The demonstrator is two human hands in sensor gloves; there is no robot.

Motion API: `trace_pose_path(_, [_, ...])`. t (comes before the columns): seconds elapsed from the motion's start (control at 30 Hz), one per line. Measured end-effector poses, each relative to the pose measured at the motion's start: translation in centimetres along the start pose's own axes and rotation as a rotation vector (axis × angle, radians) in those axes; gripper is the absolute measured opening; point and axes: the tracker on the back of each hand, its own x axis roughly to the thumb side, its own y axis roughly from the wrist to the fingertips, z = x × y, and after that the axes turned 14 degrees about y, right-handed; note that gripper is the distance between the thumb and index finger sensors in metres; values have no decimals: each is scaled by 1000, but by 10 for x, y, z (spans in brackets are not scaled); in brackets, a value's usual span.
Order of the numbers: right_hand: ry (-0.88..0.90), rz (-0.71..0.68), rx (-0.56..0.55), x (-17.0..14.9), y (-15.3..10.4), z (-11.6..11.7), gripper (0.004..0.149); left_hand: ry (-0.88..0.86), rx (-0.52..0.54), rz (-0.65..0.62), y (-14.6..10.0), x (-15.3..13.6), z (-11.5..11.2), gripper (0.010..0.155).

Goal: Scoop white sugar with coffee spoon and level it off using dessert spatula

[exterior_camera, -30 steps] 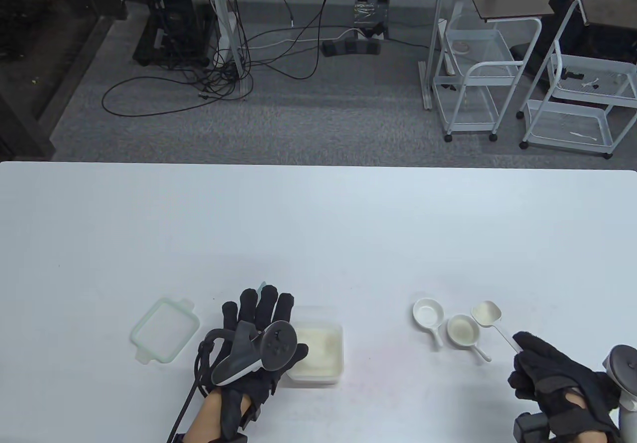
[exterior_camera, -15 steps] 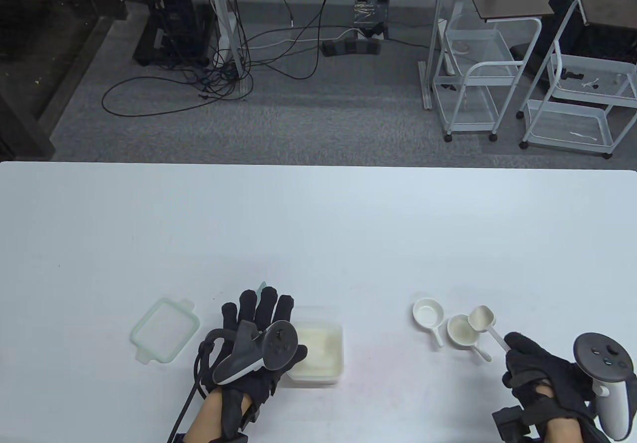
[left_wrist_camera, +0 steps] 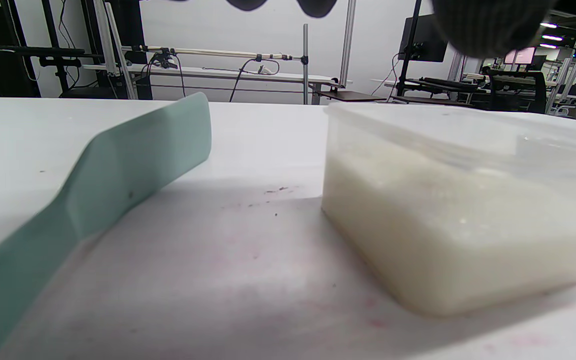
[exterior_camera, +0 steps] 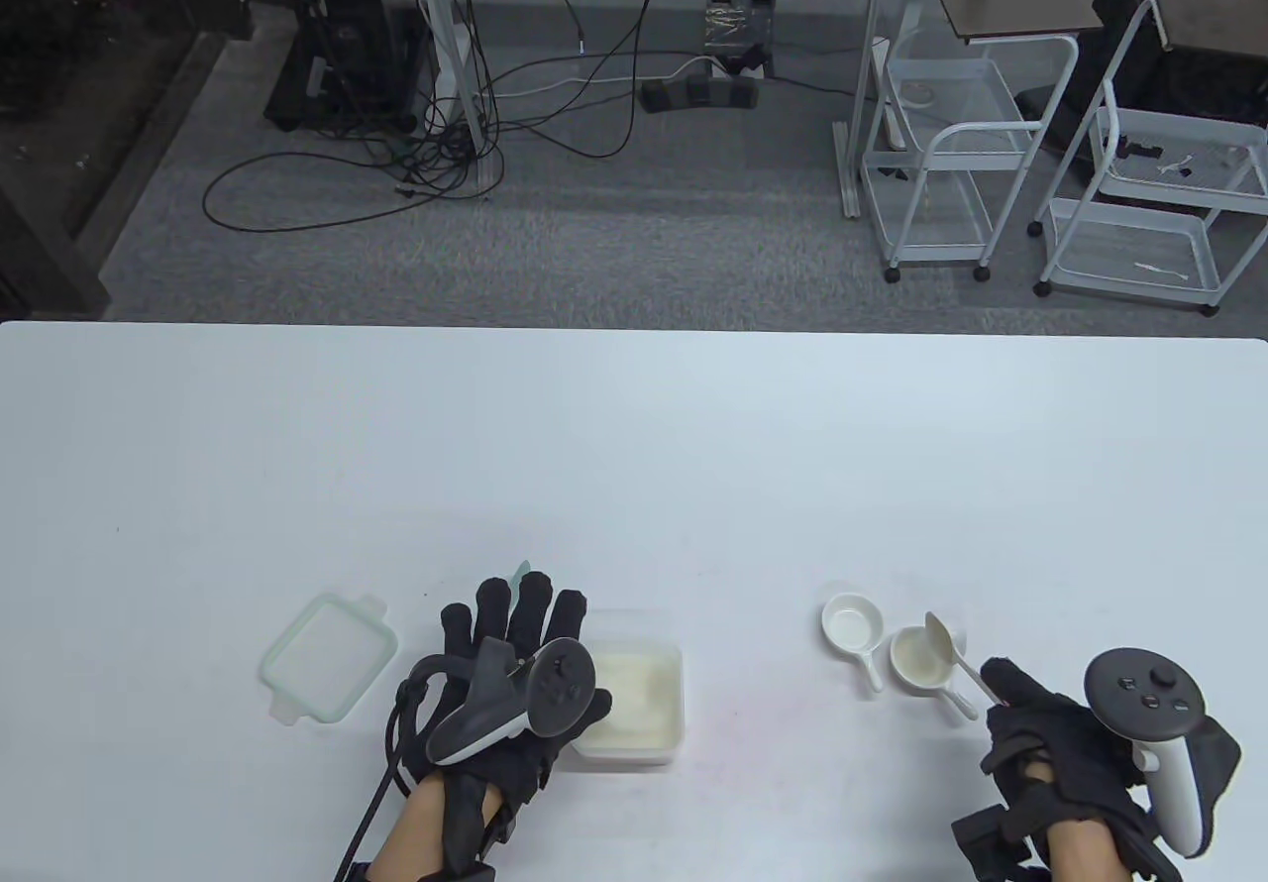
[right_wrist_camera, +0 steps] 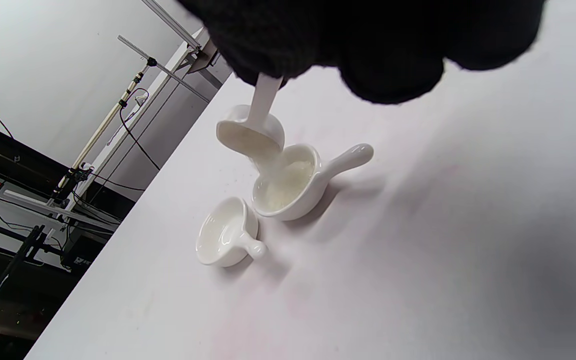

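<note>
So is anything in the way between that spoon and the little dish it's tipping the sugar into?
Nothing visible. The right hand holds the coffee spoon tilted directly over the near dish, and sugar is pouring straight into it. The empty second dish sits off to the side.

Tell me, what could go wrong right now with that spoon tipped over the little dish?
The coffee spoon, held by the right hand, is tipped and pouring white sugar into a small handled dish. The stream falls close to the dish's rim, so some might spill onto the table.

The empty dish sits right beside it; a nudge could knock either one.

The sugar container stands open next to the left hand, so a careless move might tip it.
</note>
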Motion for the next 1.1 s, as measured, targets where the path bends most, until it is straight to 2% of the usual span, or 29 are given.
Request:
trace_pose_path(0.5, [-170,-46,-88,10,-5,6,47,7,-6,-2,0,2,-1,96])
trace_pose_path(0.73, [-81,-68,-110,10,-7,4,50,6,-8,-1,1,2,-1,98])
trace_pose_path(0.87, [162,-147,-23,12,-9,4,51,-10,3,-3,0,1,-1,98])
trace_pose_path(0.93, [307,-207,74,19,-12,10,52,-16,7,-4,1,0,-1,98])
trace_pose_path(1.1, [312,-369,190,41,-24,33,51,-20,7,-8,1,0,-2,98])
